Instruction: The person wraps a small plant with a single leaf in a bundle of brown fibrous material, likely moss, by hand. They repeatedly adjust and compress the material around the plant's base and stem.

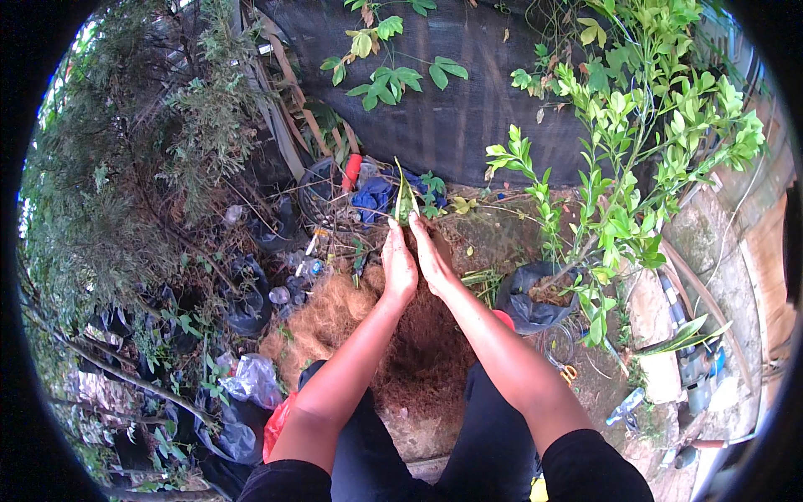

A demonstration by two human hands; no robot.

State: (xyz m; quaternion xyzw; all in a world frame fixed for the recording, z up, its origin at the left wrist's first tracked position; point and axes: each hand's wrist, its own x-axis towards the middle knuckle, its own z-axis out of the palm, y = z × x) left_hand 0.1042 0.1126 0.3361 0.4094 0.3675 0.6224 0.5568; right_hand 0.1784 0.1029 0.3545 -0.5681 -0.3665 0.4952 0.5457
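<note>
Both hands reach forward together, the left hand [399, 266] and the right hand [432, 258] side by side with palms facing each other. Their fingertips close narrowly around the base of a small green plant cutting [406, 199], which stands nearly upright out of the grip, its long leaf pointing away from the person. Whether each hand truly pinches the stem or only touches it cannot be told.

Just beneath the grip lies a mound of brown coconut fibre [335, 322], spreading toward the person's knees. Beyond the grip, close behind the cutting, sits a crumpled blue plastic bag [374, 194], and to its left a red, tube-shaped object [351, 171] stands tilted. To the right of the grip, near the right forearm, a black plastic grow bag [527, 305] holds soil and a leafy green shrub [636, 167]. To the left of the grip, clear plastic bottles [293, 280] lie among black bags; nearer the person, below the left elbow, are a clear crumpled plastic bag [251, 381] and a red plastic bag [278, 427]. Far behind everything hangs a dark shade net [468, 109].
</note>
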